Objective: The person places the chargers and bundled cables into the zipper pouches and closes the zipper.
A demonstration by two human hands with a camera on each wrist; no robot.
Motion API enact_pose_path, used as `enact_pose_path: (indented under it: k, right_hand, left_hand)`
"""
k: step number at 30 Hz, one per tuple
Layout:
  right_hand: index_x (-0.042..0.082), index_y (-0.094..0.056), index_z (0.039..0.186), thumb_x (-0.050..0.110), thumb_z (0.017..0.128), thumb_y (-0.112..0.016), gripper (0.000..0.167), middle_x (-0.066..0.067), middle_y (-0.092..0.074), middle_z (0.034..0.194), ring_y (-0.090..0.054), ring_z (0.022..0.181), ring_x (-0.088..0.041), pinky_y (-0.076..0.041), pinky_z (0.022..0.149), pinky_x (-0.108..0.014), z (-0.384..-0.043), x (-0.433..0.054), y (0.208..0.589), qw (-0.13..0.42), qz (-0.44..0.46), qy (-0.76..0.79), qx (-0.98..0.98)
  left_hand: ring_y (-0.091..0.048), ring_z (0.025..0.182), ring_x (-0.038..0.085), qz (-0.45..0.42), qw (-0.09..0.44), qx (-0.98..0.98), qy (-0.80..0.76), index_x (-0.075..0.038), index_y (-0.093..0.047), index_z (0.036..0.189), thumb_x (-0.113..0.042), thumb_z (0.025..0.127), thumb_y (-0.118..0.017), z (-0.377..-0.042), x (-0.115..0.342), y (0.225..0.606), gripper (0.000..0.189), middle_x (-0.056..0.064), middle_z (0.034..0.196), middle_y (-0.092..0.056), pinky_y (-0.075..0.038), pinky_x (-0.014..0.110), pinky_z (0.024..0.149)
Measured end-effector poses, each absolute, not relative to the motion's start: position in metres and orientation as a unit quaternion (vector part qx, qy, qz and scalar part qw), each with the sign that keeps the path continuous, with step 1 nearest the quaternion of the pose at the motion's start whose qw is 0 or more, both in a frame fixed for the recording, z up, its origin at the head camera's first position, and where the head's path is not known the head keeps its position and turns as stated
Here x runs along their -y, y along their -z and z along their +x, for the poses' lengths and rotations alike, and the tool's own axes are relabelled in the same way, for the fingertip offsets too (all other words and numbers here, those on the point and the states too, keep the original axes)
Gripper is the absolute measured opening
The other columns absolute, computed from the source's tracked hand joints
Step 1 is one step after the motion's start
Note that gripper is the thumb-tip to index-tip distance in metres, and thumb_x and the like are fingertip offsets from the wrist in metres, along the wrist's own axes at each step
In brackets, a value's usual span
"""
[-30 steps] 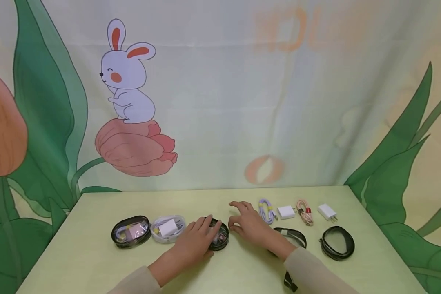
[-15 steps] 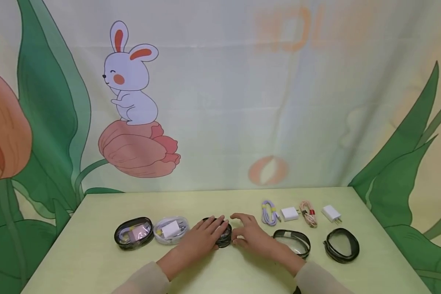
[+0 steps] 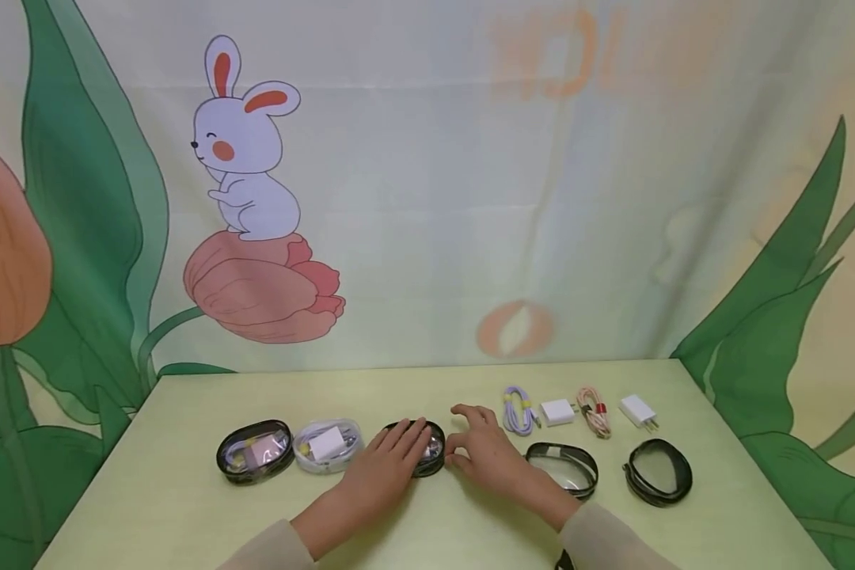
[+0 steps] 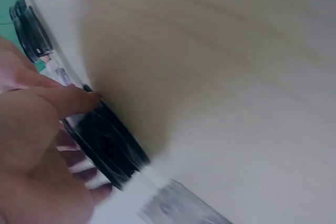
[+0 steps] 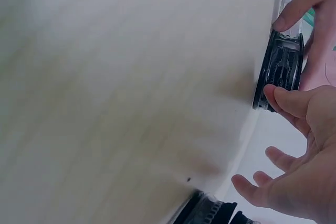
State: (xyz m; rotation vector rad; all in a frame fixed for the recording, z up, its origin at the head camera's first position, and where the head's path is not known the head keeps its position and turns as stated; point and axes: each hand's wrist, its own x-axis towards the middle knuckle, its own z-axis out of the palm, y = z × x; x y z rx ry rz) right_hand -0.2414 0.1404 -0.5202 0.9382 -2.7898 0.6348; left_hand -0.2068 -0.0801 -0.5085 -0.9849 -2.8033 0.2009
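Observation:
A round clear case (image 3: 437,450) with black zip edging lies on the table between both hands. My left hand (image 3: 379,473) rests over its left part, fingers straight across the top and the thumb at the near rim, as the left wrist view shows. At the case's right end is my right hand (image 3: 493,457). In the right wrist view its thumb and forefinger pinch the edge of the black-rimmed case (image 5: 283,66), while the other fingers stand loosely away. Part of the case and its contents are hidden under the left hand.
To the left lie a black-edged case (image 3: 255,475) and a white-edged case (image 3: 328,469), both filled. Two black-edged cases (image 3: 659,500) lie at right. Behind them sit a purple cable (image 3: 517,412), a pink cable (image 3: 594,412) and two white plugs (image 3: 557,412). A curtain hangs behind.
My left hand's fingers have drawn closer together and lie flatter over the case. The right hand stays at the case's right end, its fingertips now closer to the rim.

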Motion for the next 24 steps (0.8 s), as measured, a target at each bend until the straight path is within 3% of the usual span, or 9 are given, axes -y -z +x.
enact_pose_path:
  k: [6, 13, 19, 24]
  right_hand:
    - [0.014, -0.075, 0.077, 0.012, 0.087, -0.080, 0.011, -0.029, -0.053, 0.138, -0.042, 0.130, -0.052, -0.037, 0.105, -0.063, -0.231, -0.128, 0.520, 0.061, 0.288, -0.254, 0.921]
    - [0.012, -0.077, 0.077, 0.011, 0.086, -0.080, 0.009, -0.030, -0.053, 0.139, -0.038, 0.133, -0.051, -0.035, 0.107, -0.061, -0.225, -0.118, 0.518, 0.070, 0.254, -0.271, 0.926]
    - [0.018, -0.077, 0.088, 0.019, 0.092, -0.076, 0.005, -0.026, -0.052, 0.142, -0.040, 0.132, -0.052, -0.041, 0.102, -0.064, -0.234, -0.125, 0.516, 0.035, 0.284, -0.223, 0.932]
    - [0.013, -0.075, 0.104, 0.017, 0.097, -0.070, 0.010, -0.025, -0.052, 0.143, -0.045, 0.132, -0.050, -0.040, 0.106, -0.062, -0.238, -0.142, 0.506, -0.003, 0.312, -0.207, 0.927]
  left_hand:
    - [-0.044, 0.142, 0.033, -0.350, 0.072, 0.932, -0.064, -0.003, -0.043, 0.152, -0.005, 0.102, -0.051, -0.206, 0.084, 0.511, 0.050, 0.012, 0.158, -0.042, -0.045, 0.046, 0.109]
    - [-0.050, 0.138, 0.031, -0.350, 0.110, 0.927, -0.074, -0.004, -0.046, 0.151, -0.006, 0.101, -0.055, -0.209, 0.083, 0.514, 0.051, 0.010, 0.156, -0.045, -0.050, 0.044, 0.103]
    - [-0.048, 0.140, 0.029, -0.337, 0.085, 0.934, -0.082, -0.006, -0.046, 0.152, -0.005, 0.101, -0.055, -0.213, 0.087, 0.510, 0.052, 0.007, 0.157, -0.045, -0.049, 0.042, 0.106]
    - [-0.047, 0.141, 0.029, -0.328, 0.083, 0.938, -0.076, -0.008, -0.047, 0.152, -0.007, 0.103, -0.053, -0.212, 0.087, 0.509, 0.050, 0.006, 0.157, -0.045, -0.048, 0.045, 0.106]
